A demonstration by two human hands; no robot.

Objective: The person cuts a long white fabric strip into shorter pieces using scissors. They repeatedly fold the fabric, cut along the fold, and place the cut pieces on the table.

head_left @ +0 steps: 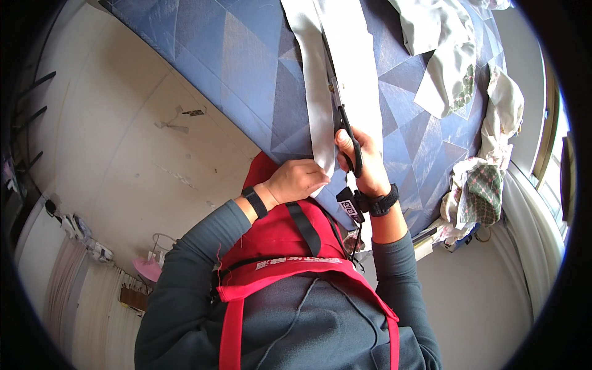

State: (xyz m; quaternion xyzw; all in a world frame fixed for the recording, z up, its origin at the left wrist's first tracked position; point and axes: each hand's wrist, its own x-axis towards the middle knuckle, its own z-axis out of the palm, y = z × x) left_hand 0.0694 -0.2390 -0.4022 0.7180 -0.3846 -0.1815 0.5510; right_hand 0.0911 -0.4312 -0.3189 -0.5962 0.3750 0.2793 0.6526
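Long black-handled scissors are in my right hand, whose fingers are wrapped round the handles. Their blades point away from me along a long white cloth, between a narrow strip on the left and a wider part on the right. Near the table's front edge, my left hand pinches the near end of the narrow strip. A dark band circles each wrist, and a small black tag hangs by the right one. The cloth's far end runs out of the picture.
A blue table cover with a triangle pattern lies under the cloth. At the far right are crumpled white cloth pieces; a green checked cloth hangs by the table's right edge. Scraps lie on the floor to the left.
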